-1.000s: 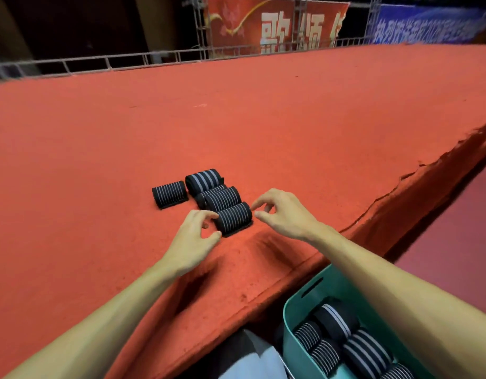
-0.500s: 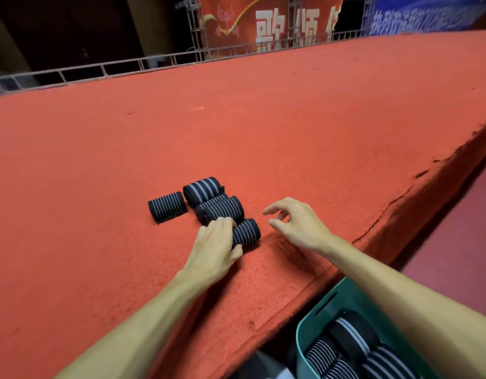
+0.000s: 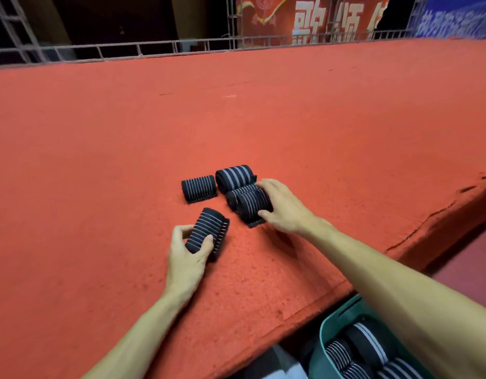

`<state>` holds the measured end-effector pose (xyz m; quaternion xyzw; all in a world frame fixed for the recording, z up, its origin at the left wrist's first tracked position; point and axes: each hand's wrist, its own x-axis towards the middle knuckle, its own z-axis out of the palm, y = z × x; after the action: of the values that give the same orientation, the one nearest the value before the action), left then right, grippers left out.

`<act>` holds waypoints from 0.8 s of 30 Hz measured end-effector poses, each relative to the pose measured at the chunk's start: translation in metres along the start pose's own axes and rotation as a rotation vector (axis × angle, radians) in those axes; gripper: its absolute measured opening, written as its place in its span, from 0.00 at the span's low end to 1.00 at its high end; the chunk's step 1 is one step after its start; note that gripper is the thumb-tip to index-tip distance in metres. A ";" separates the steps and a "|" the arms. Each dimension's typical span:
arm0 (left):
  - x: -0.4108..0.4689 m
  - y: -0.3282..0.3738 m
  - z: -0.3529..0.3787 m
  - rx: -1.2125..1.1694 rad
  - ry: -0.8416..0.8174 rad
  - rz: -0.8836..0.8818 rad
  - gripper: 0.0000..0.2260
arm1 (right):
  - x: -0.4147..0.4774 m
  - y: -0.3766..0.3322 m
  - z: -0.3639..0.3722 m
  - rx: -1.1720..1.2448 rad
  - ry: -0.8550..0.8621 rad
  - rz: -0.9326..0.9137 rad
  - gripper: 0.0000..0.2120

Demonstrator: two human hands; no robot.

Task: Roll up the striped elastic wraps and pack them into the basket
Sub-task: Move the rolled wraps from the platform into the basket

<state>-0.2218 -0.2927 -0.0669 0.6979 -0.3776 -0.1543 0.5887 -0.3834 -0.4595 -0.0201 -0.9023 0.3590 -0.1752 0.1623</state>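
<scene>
- Gripping one thin-striped rolled wrap [image 3: 209, 228] in the left hand [image 3: 185, 258], curling the fingers [image 3: 181, 231] round its near end and pressing the thumb across the top.
- Tilting it up off the red tabletop [image 3: 99, 187]; not possible to tell whether its far end is touching the surface.
- Closing the right hand [image 3: 287, 212] over a second roll [image 3: 251, 201], hooking the fingers [image 3: 265, 184] over its far side and pinching with the thumb at the near side, without raising it off the tabletop yet.
- Leaving a third roll [image 3: 236, 191] touching the second one from behind, and a broad-striped roll [image 3: 235, 175] just beyond that.
- Leaving a lone roll [image 3: 198, 187] apart to the left, untouched.
- Keeping the teal basket [image 3: 333, 321] below the near edge of the tabletop at lower right, with several packed rolls [image 3: 365, 340] inside and the right forearm hiding part of it; not possible to give a count.
- Judging the rolling finished for everything in view, seeing no flat wrap anywhere.
- Judging the packing partly done: counting five rolls outside the basket, two of them in hand.
- Judging the present step as picking up a pair for transfer to the basket, leaving three more to collect afterwards.
- Noting loose tail ends at both gripped rolls, likely to unwind under a slack grip.
</scene>
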 end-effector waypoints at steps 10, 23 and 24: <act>0.002 0.001 -0.001 0.086 -0.017 0.018 0.10 | 0.009 0.008 0.006 -0.268 -0.049 -0.018 0.20; 0.000 0.001 0.000 0.093 -0.035 -0.008 0.11 | 0.020 0.010 0.002 -0.179 -0.210 -0.086 0.16; 0.000 0.001 0.000 0.094 -0.035 -0.009 0.11 | 0.020 0.010 0.004 -0.195 -0.236 -0.081 0.19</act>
<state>-0.2221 -0.2933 -0.0660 0.7237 -0.3917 -0.1512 0.5477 -0.3743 -0.4799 -0.0239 -0.9418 0.3159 -0.0387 0.1079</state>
